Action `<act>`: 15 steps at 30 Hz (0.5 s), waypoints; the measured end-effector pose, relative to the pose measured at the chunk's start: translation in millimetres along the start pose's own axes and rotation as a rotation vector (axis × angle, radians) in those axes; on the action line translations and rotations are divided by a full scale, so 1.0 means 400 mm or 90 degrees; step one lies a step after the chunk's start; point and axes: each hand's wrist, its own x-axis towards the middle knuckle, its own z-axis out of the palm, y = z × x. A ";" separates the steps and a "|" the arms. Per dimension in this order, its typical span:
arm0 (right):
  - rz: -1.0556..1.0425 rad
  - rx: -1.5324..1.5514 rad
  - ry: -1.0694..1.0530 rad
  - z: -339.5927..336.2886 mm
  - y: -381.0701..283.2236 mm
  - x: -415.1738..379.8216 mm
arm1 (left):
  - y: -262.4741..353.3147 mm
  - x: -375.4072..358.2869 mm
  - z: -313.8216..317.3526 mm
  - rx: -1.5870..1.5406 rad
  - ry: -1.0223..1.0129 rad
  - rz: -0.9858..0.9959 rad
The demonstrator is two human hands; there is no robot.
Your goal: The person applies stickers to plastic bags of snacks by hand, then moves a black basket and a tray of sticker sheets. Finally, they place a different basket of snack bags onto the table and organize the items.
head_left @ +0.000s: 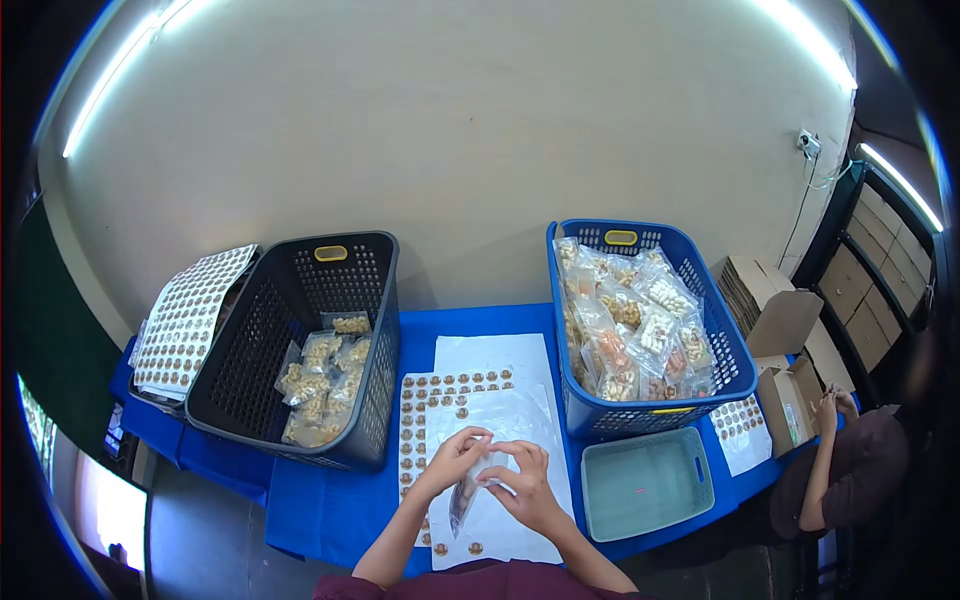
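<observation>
Above the sticker sheet, my left hand [455, 462] pinches the upper edge of a small clear plastic packet [461, 506]. The packet hangs tilted, with something dark inside that I cannot make out. My right hand [524, 488] is closed at the packet's top right, thumb and fingers curled in towards it. Under both hands lies a white sticker sheet [412, 420] with rows of round brown labels, some spots bare. Another white sheet [500, 352] lies with it on the blue-covered table.
Left stands a dark basket [225, 370] with several filled packets [325, 385]; beside it, a stack of label sheets [195, 320]. Right are a blue basket [735, 350] heaped with packets, a pale green tray [650, 485], and cardboard boxes [790, 400]. A co-worker [850, 470] sits far right.
</observation>
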 end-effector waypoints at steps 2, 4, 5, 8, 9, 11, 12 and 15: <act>0.035 0.006 0.026 0.002 0.019 -0.007 | -0.021 0.005 0.000 0.004 0.010 0.049; 0.091 0.012 0.046 -0.003 0.031 -0.018 | -0.010 -0.005 -0.008 0.074 0.005 0.112; 0.095 0.015 0.044 -0.007 0.039 -0.021 | 0.000 -0.014 -0.011 0.108 0.002 0.142; 0.110 0.032 0.021 -0.020 0.065 -0.022 | 0.062 -0.056 -0.008 0.139 -0.068 0.163; 0.119 0.055 0.024 -0.013 0.072 -0.023 | 0.073 -0.064 -0.006 0.154 -0.087 0.174; 0.136 0.103 0.028 0.002 0.081 -0.028 | 0.078 -0.065 0.010 0.221 -0.064 0.206; 0.153 0.126 0.028 0.005 0.079 -0.024 | 0.074 -0.062 0.011 0.239 -0.073 0.193; 0.196 0.202 0.020 0.014 0.062 -0.021 | 0.065 -0.064 0.009 0.269 -0.031 0.219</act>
